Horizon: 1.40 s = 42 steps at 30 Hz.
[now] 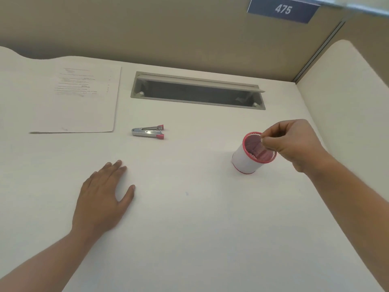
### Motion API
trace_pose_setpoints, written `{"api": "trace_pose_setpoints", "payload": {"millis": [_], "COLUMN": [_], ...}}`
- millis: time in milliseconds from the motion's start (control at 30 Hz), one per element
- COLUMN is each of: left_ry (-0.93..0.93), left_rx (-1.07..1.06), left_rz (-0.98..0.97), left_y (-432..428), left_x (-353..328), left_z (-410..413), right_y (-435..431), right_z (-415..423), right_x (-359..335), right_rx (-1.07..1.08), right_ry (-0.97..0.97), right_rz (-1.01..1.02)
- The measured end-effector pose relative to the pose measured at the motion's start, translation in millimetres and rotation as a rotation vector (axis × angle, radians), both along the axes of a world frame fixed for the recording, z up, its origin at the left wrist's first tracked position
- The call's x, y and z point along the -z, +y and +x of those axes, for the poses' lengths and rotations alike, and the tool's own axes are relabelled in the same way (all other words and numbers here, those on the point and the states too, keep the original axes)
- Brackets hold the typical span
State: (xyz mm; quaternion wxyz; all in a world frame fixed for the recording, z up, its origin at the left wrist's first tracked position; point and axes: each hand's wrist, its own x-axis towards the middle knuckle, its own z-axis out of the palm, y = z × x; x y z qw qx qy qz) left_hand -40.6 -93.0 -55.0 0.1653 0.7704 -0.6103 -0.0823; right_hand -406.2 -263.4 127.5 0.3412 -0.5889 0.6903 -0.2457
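Head view: right hand (292, 144) over the cup (249, 159), fingertips pinched at its far rim (gripping the rim or some small bit, cannot tell). Left hand (103, 194) lies flat and spread, well left of cup. Stapler (148, 131) sits untouched, up-left of cup; work looks early. Open desk (189, 228) left of and before cup; side panel (347, 102) near its right.

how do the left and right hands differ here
The left hand lies flat on the desk, fingers straight; the right hand is raised, fingers curled. The left hand holds nothing; the right hand pinches a tiny pale item over the red-rimmed cup. Both are bare.
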Motion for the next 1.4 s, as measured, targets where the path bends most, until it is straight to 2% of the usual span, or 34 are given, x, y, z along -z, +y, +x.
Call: {"api": "trace_pose_setpoints", "payload": {"millis": [167, 267, 467, 633, 733, 900, 967, 1067, 1200, 1400], "left_ry": [-0.004, -0.020, -0.018, -0.012, -0.006, -0.009, -0.015, -0.009, -0.013, -0.001], "left_rx": [-0.008, 0.002, -0.002, 0.003, 0.002, 0.000, 0.004, 0.002, 0.002, 0.002], "left_rz": [-0.004, -0.003, -0.005, 0.000, 0.003, 0.011, 0.010, 0.003, 0.003, -0.006], "left_y": [-2, -2, -3, -3, -2, -3, -2, -2, -2, -1], "left_x": [0, 1, 1, -1, -1, 0, 0, -1, 0, 1], "left_z": [-1, 1, 0, 0, 0, -1, 0, -1, 0, 0], "right_y": [-19, -23, -22, -18, -18, -3, 12, 35, 49, 57], "right_z": [-6, -4, 1, 1, 0, 15, 32, 60, 85, 97], "right_x": [11, 16, 10, 10, 9, -1, 2, 27, 78, 106], "right_rx": [-0.269, -0.399, -0.399, -0.491, -0.465, -0.324, -0.348, -0.467, -0.623, -0.615], "right_ry": [0.475, 0.641, 0.549, 0.638, 0.652, 0.430, 0.313, 0.257, 0.389, 0.589], "right_rz": [0.009, 0.028, -0.021, -0.033, -0.050, -0.142, -0.099, 0.018, 0.081, 0.000]}}
